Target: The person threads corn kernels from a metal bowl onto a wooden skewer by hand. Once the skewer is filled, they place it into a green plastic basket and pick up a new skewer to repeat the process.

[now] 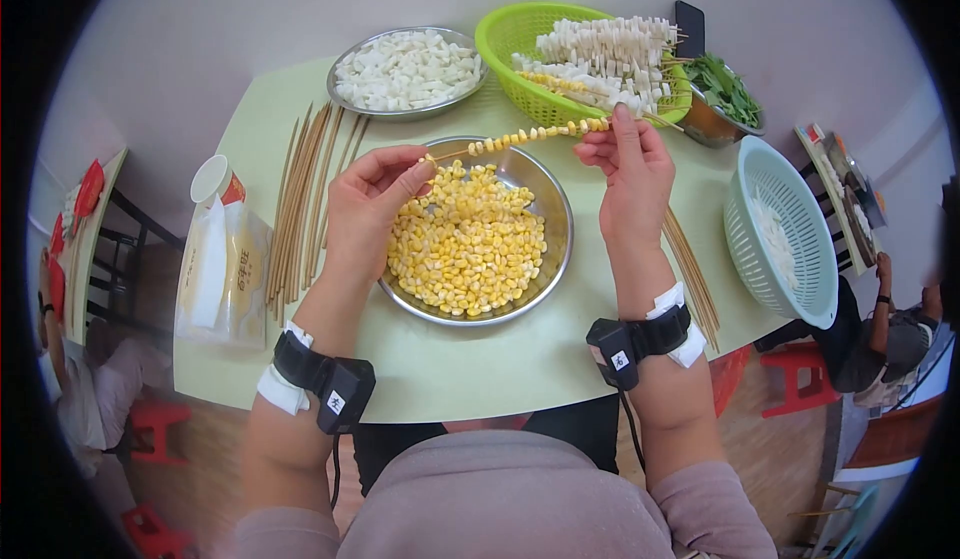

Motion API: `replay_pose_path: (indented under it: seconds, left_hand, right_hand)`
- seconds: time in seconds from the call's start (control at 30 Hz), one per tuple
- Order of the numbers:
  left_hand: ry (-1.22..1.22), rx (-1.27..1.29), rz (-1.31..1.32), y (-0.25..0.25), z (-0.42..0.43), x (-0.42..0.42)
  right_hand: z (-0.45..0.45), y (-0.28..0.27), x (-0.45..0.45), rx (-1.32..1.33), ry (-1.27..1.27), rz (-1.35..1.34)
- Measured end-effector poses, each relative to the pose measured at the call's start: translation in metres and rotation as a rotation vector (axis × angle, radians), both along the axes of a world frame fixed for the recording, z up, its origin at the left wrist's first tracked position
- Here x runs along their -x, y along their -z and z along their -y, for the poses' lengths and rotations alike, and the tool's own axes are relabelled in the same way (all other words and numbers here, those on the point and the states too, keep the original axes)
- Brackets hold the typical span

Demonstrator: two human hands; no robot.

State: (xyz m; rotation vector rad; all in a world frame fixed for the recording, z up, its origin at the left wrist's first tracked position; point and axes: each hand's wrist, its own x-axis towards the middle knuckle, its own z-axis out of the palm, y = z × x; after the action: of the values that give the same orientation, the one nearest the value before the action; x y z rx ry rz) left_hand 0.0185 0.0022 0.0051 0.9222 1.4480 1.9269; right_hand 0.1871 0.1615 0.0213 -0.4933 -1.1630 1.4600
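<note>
A thin wooden skewer (pixel 540 136) threaded with yellow corn kernels slants across the middle, above the bowl. My right hand (pixel 632 164) is closed on its right end, thumb and index finger pinching near the last kernels. At its bare left end, my left hand (pixel 372 199) is pinched shut; a small pale-yellow bit, apparently a corn kernel (pixel 429 159), shows at the fingertips. Below both hands sits a steel bowl (pixel 565 249) holding loose corn kernels (pixel 465 249).
Bare skewers (pixel 297 204) lie left, with more skewers (pixel 690 277) under my right forearm. Around the table stand a plate of white pieces (pixel 405 71), a green basket (pixel 510 34) of filled skewers, leafy greens (pixel 725 89), a blue colander (pixel 812 249), a tissue pack (pixel 225 274) and a paper cup (pixel 214 181).
</note>
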Motion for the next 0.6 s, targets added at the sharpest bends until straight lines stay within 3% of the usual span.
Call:
replay_pose_path:
  seconds: [0.43, 0.6]
  left_hand:
    - [0.042, -0.057, 0.021, 0.0014, -0.0001, 0.0023]
    - [0.150, -0.106, 0.266, 0.0009, 0.0004, 0.0048]
  right_hand:
    - [-0.0023, 0.0016, -0.0007, 0.004, 0.002, -0.034]
    - [-0.0013, -0.0004, -0.0016, 0.006, 0.015, -0.033]
